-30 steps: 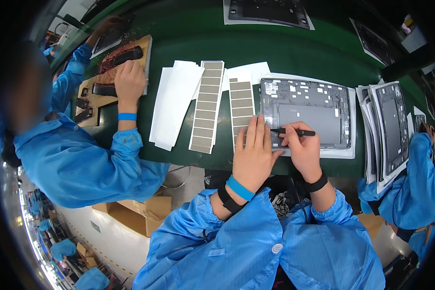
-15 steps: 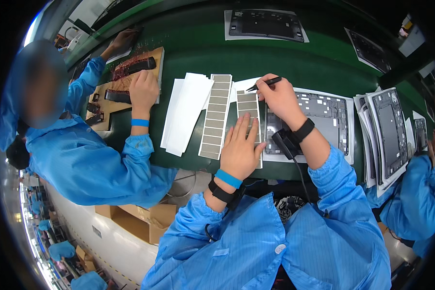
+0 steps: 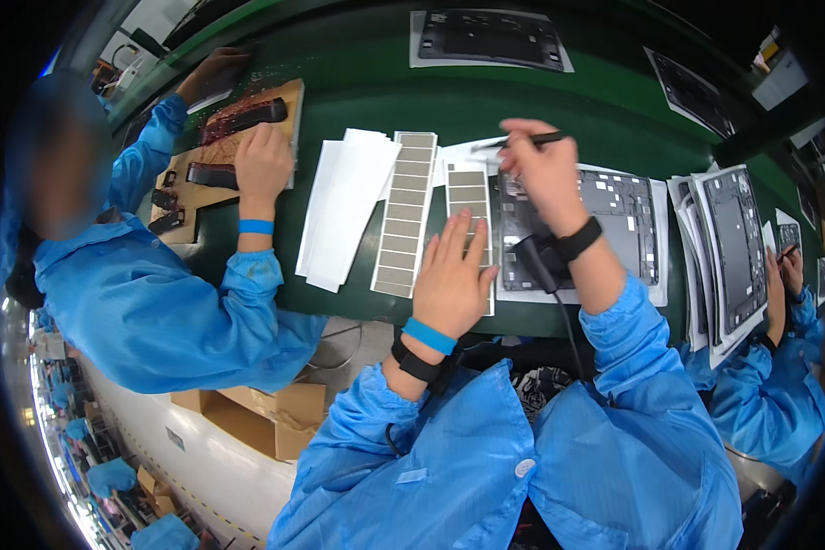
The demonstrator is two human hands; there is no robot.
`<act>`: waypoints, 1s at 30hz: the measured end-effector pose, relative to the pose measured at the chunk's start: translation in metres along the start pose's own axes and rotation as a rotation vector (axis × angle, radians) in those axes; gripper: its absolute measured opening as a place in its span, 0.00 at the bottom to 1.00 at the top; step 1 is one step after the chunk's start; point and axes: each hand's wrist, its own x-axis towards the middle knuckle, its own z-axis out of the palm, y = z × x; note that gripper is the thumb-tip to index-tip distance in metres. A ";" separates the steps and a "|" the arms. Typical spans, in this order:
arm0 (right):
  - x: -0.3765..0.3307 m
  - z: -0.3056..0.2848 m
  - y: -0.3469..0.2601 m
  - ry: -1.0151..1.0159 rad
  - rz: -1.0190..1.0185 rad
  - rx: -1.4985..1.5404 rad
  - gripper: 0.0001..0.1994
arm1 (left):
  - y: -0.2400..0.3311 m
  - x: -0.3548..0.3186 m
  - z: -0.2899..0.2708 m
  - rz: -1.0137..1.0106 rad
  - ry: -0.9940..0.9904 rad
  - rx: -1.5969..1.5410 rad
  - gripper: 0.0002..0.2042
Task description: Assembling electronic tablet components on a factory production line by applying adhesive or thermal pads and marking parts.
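Over the last second, my right hand (image 3: 543,172) has moved from the dark panel (image 3: 621,246) to near the far end of the sticker sheet (image 3: 468,193). Its fingers are closed around a slim black tool (image 3: 549,138); the tip is blurred, so I cannot tell whether it carries anything. My left hand (image 3: 453,286) lies flat on the sheet, fingers extended, gripping nothing, left of the panel.

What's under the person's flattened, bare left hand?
A narrow white strip with grey-brown rectangles runs under the left hand; its upper rectangles and lower-right edge show. Whatever the hand covers is hidden.
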 end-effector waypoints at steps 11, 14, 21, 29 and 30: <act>-0.124 -0.245 -0.025 0.066 0.204 -0.212 0.10 | 0.095 0.015 -0.036 0.128 -0.091 -0.044 0.26; -0.131 -0.254 -0.022 0.083 0.179 -0.204 0.09 | 0.144 0.019 0.007 0.221 -0.218 -0.215 0.24; -0.126 -0.252 -0.014 0.091 0.166 -0.239 0.06 | 0.171 0.039 0.072 0.352 -0.103 -0.137 0.29; -0.128 -0.248 -0.011 0.163 0.128 -0.315 0.06 | 0.170 0.044 0.078 0.320 -0.159 -0.094 0.32; -0.128 -0.247 -0.012 0.160 0.125 -0.351 0.06 | 0.170 0.044 0.079 0.321 -0.155 -0.079 0.32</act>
